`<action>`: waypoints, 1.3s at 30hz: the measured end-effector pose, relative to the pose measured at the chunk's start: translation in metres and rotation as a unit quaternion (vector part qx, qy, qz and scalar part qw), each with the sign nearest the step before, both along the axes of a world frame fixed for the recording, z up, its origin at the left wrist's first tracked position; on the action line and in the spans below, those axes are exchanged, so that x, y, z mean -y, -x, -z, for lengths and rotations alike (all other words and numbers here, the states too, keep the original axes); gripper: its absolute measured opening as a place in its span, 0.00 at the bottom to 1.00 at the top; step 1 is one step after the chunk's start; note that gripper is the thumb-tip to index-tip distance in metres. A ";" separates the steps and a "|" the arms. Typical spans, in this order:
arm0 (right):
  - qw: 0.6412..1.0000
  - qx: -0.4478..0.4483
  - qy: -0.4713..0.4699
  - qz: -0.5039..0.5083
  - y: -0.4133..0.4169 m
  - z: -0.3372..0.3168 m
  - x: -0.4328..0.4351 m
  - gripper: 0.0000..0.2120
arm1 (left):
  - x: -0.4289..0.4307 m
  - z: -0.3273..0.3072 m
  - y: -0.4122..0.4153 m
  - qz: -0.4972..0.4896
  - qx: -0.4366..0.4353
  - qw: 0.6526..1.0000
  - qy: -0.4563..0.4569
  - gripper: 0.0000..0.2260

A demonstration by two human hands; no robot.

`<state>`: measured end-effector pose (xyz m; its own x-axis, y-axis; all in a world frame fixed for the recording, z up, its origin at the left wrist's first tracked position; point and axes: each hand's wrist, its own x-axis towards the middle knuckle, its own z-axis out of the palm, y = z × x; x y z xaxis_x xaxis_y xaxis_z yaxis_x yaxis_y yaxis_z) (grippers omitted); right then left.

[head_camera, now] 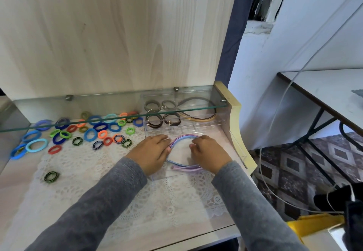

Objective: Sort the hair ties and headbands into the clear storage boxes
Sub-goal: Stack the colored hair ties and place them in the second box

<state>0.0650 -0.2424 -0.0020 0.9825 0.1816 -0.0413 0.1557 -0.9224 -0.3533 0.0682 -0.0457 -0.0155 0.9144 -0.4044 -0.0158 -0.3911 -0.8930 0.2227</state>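
Several pastel headbands, pink, purple and blue, lie stacked inside the near clear storage box. My left hand holds their left side with curled fingers. My right hand grips the right side, fingertips curled over the bands. Behind it a second clear box contains brown and black hair ties and dark headbands. Many colourful hair ties are scattered on the lace mat to the left. One black-green tie lies apart, nearer to me.
A glass shelf runs above the back of the counter, over the far box and ties. A wood-grain panel rises behind. The counter's curved cream edge is at the right, with cables and a table beyond.
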 end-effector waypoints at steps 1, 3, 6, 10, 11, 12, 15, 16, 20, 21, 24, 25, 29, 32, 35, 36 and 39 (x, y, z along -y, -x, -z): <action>1.000 0.000 0.001 0.012 -0.001 0.000 0.002 0.18 | 0.000 0.001 0.000 -0.001 0.002 1.000 -0.003 0.21; 0.999 -0.001 0.004 0.036 -0.002 0.000 0.008 0.18 | -0.001 0.002 0.000 -0.003 0.000 1.000 -0.007 0.22; 0.998 0.000 0.006 0.067 -0.003 -0.001 0.020 0.19 | -0.002 0.002 -0.001 0.001 -0.009 1.000 -0.019 0.22; 0.995 0.000 0.017 0.096 -0.004 -0.003 0.032 0.19 | -0.003 0.003 -0.002 0.008 -0.013 1.000 -0.024 0.22; 0.995 0.000 0.022 0.100 -0.005 -0.003 0.035 0.19 | -0.003 0.003 -0.002 0.008 -0.013 1.000 -0.024 0.22; 0.994 0.001 0.025 0.104 -0.005 -0.003 0.038 0.19 | -0.003 0.003 -0.002 0.009 -0.014 1.000 -0.024 0.23; 0.993 0.007 0.013 0.117 -0.006 -0.003 0.045 0.19 | -0.002 0.002 -0.002 0.011 -0.014 0.999 -0.030 0.23; 0.993 0.008 0.008 0.120 -0.006 -0.002 0.046 0.18 | -0.002 0.003 -0.002 0.012 -0.014 0.999 -0.033 0.23; 0.993 0.006 0.012 0.119 -0.004 -0.002 0.044 0.19 | -0.001 0.003 -0.001 0.010 -0.014 1.000 -0.022 0.22; 0.993 0.007 0.013 0.121 -0.003 -0.001 0.043 0.19 | -0.001 0.003 0.000 0.009 -0.013 1.000 -0.002 0.22; 0.992 0.033 -0.004 0.126 0.000 0.000 0.037 0.18 | 0.000 -0.002 0.007 0.006 -0.015 0.993 0.118 0.20; 0.991 0.053 -0.017 0.123 0.002 0.000 0.033 0.17 | -0.002 -0.004 0.011 -0.001 -0.007 0.986 0.164 0.20; 0.979 0.145 -0.113 0.090 0.011 0.001 -0.002 0.13 | -0.024 0.001 0.030 -0.069 0.078 0.966 0.238 0.22; 0.961 0.218 -0.163 0.056 0.020 0.000 -0.039 0.10 | -0.045 0.014 0.041 -0.133 0.125 0.963 0.201 0.23; 0.942 0.257 -0.214 0.005 0.033 -0.003 -0.081 0.09 | -0.070 0.024 0.053 -0.203 0.180 0.951 0.149 0.21; 0.936 0.266 -0.231 -0.012 0.036 -0.004 -0.095 0.08 | -0.078 0.026 0.057 -0.228 0.191 0.945 0.134 0.20; 0.926 0.270 -0.260 -0.053 0.043 0.000 -0.132 0.10 | -0.102 0.028 0.067 -0.292 0.216 0.926 0.098 0.20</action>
